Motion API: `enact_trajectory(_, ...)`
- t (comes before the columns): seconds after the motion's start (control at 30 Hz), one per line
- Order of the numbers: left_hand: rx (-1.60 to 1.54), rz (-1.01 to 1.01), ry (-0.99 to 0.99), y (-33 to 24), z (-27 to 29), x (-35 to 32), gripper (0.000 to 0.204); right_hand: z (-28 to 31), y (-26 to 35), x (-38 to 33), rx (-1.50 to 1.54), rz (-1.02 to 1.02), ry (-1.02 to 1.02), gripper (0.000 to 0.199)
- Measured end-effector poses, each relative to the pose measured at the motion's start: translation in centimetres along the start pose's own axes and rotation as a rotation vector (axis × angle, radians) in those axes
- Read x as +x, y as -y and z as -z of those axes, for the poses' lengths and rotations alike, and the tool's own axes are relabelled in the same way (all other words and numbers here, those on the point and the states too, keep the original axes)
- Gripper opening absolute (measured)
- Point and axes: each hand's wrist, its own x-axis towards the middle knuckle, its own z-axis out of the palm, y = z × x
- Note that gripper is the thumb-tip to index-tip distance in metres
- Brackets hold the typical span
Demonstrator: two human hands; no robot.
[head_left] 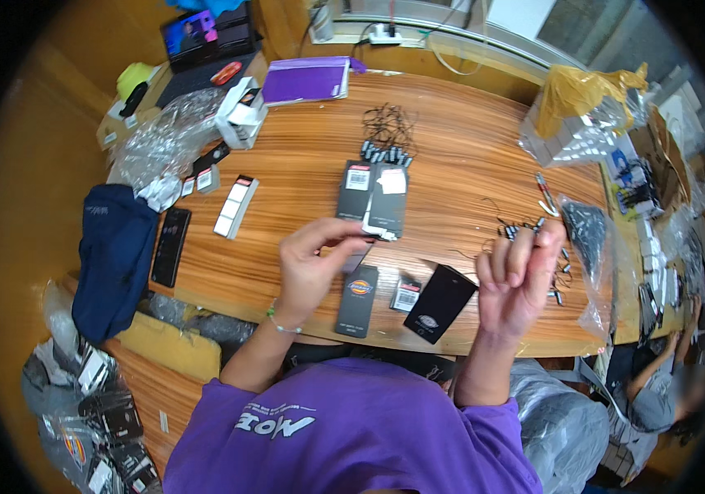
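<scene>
My left hand (313, 262) is closed in a pinch at the lower edge of two stacks of grey hang tags (355, 183) with white barcode stickers. Part of a dark card shows under its fingertips, and whether they grip it is hard to see. Raised on the right, my right hand (518, 276) has its fingers curled in; anything inside them is hidden. Behind it lie black cords with small clips (556, 296). Between my hands are a grey tag (356, 300), a small pile of stickered labels (406, 293) and a black card (440, 304).
A heap of black cords (387, 128) lies beyond the tag stacks. To the left are a strip of white labels (236, 207), a phone (170, 247) and dark blue cloth (112, 259). A purple pouch (306, 81), laptop (204, 41) and bag of black pieces (587, 239) surround the work area.
</scene>
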Motion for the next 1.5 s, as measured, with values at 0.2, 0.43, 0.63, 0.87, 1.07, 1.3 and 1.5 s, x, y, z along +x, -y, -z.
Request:
enact_trajectory(0.2,0.124,0.433,-0.08,5.0,6.1,-3.0,0.021,0.1,0.3,-0.7,0.029,-0.015,0.007,0.009)
enact_trajectory(0.43,0.909,-0.047,-0.12,4.5,4.9,-3.3,0.042,0.3,-0.2,-0.5,0.007,-0.067,-0.02,0.008)
enact_trajectory(0.63,0.159,-0.252,0.421,-1.3,-1.9,-1.7,0.05,-0.5,-0.5,-0.7,0.055,-0.094,-0.069,0.01)
enact_trajectory(0.87,-0.158,0.048,0.411,-0.5,-6.2,-1.4,0.03,-0.9,-0.1,-0.9,0.147,-0.147,-0.098,0.01)
enact_trajectory(1.07,-0.134,0.035,0.532,-0.6,-5.8,-0.8,0.011,0.0,-0.2,-0.7,0.11,-0.105,-0.146,0.009)
enact_trajectory(1.3,-0.184,0.075,0.382,0.5,-6.9,-1.2,0.036,-0.2,-0.9,-0.5,0.21,-0.118,-0.108,0.011)
enact_trajectory(1.5,-0.281,0.112,0.328,1.2,-7.1,-1.5,0.035,-0.3,-0.8,-0.4,0.276,-0.108,-0.128,0.011)
